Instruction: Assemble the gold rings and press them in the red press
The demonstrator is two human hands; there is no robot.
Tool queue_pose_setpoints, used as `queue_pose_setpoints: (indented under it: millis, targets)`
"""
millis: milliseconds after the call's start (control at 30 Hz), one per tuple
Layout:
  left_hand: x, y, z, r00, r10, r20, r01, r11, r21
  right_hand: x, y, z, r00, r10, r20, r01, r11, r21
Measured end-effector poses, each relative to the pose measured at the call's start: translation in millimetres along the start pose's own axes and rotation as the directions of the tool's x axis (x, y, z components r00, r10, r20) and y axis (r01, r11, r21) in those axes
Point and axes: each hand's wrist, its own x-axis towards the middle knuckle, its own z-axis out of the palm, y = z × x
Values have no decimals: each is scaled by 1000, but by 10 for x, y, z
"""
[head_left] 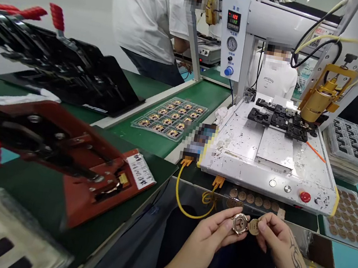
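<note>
My left hand [218, 229] grips a round metal watch case [240, 224] between thumb and fingers, its ring facing up. Close beside it on the right, my right hand [274, 234] pinches a thin round brown disc [253, 227] by its edge. The disc's left rim meets or nearly meets the case; I cannot tell if they touch. Both hands are above my lap, in front of the bench edge. Just beyond them lies a strip of similar brown discs [250, 198].
A white machine base [240, 155] with a red button [305, 197] stands ahead. Left of it are a tray of watch parts [171, 116] and a red-brown lever press [97, 189]. A disc sheet [353, 218] lies right. A yellow cable [183, 210] loops down. Two people are beyond.
</note>
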Motion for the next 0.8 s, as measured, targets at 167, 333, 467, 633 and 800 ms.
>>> queue_pose_setpoints:
  millis: [167,333,467,633,800]
  targets:
    - [-14,-16,9,1000,7,-6,-7,1000,9,21,-57,121,979,-194,-56,182,969,-167]
    - [-39,-8,47,1000,19,13,-19,1000,13,20,-71,238,973,-231,-5,223,948,-227]
    - [-64,2,64,1000,24,19,-24,999,29,19,-74,256,972,-237,-4,229,946,-231]
    - [-76,-1,76,999,41,23,-42,998,54,19,-68,255,970,-242,-14,232,944,-236]
    - [-80,-7,94,998,61,24,-63,993,100,15,-79,261,973,-232,-16,221,941,-257]
